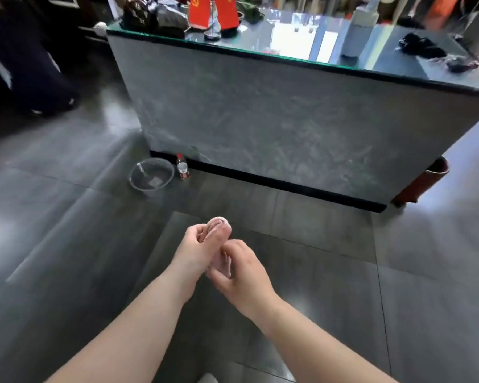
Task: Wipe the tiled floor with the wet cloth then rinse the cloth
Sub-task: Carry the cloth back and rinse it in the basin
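Observation:
A small pink cloth [217, 223], rolled into a tight twist, is held between both hands above the dark grey tiled floor [329, 272]. My left hand [197, 244] grips its upper end, where the rolled tip sticks out. My right hand [241, 269] grips the lower end, close against the left hand. Most of the cloth is hidden inside the two fists. A clear plastic bowl [151, 175] stands on the floor ahead and to the left, by the foot of the counter.
A grey stone-faced counter [288, 120] with a glass top stands straight ahead, carrying red flags, a bottle and dark items. A small water bottle [182, 167] stands beside the bowl. A brown bin [423, 183] sits at the counter's right end. Dark furniture is at far left.

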{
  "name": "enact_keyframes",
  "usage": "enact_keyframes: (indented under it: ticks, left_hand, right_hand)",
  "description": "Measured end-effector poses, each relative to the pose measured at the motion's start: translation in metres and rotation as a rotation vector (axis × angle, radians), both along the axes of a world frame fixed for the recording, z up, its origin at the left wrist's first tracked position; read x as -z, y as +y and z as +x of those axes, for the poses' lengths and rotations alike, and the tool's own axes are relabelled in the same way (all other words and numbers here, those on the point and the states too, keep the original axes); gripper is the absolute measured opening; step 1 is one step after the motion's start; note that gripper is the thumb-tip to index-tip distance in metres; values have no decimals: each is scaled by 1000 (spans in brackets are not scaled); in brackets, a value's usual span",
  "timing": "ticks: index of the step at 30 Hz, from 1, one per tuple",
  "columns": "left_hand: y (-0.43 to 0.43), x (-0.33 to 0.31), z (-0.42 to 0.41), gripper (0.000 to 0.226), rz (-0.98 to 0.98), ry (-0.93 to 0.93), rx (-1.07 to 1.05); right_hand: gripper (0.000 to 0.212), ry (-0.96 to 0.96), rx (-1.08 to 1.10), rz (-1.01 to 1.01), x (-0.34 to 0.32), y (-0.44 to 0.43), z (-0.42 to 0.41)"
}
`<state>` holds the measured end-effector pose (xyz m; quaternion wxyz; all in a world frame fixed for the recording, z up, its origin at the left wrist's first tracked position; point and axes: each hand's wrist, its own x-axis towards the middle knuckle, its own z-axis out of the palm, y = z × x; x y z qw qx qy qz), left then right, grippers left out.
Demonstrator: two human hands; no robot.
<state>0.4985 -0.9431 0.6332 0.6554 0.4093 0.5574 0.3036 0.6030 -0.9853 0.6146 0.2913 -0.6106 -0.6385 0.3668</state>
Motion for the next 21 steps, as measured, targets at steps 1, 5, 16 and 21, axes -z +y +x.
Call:
enact_keyframes:
  ticks: [1,5,16,21]
  left_hand:
    - [10,0,-10,67,22,48,-23]
    - [68,7,-51,18,129,182,-216]
    - [331,33,-150,25,-87,-227,-65]
    - [447,29,-196,30,-96,-154,78]
  right_hand:
    - [38,-17,-75,42,4,9,-12]
    - [41,2,-142,186,20,61,-42]
    - [108,24,70,-8,68,326,-103]
    - [58,-46,-225,-269,57,464,-131]
